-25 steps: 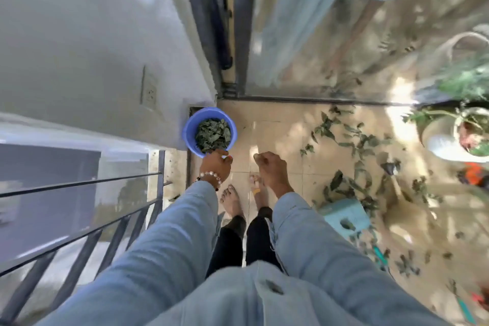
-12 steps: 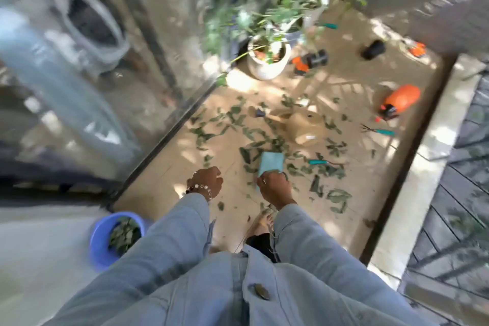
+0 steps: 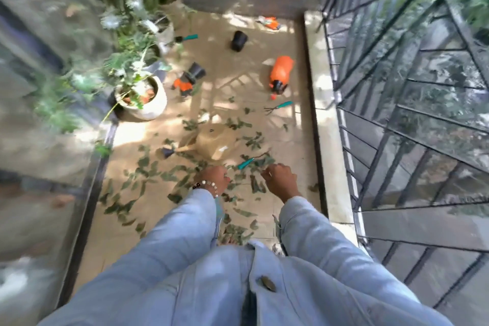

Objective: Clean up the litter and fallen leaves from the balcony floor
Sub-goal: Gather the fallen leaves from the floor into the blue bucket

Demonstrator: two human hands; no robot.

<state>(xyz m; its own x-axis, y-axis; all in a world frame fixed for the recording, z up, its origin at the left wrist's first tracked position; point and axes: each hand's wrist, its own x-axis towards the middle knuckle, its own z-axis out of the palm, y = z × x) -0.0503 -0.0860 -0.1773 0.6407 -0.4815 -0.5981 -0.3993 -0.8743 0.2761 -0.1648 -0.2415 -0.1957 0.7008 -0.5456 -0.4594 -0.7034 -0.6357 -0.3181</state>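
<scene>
Scattered dark green fallen leaves [image 3: 148,174] across the beige tiled balcony floor [image 3: 264,82], thickest just ahead of both hands. Left hand [image 3: 213,178] with beaded bracelet: fingers curled, contents too blurred to tell. Right hand [image 3: 281,178] likewise curled, grip unclear. Nearby: tan watering can [image 3: 217,141], orange spray bottle [image 3: 281,71], white ceramic plant pot [image 3: 152,103], black metal railing [image 3: 397,87].
</scene>
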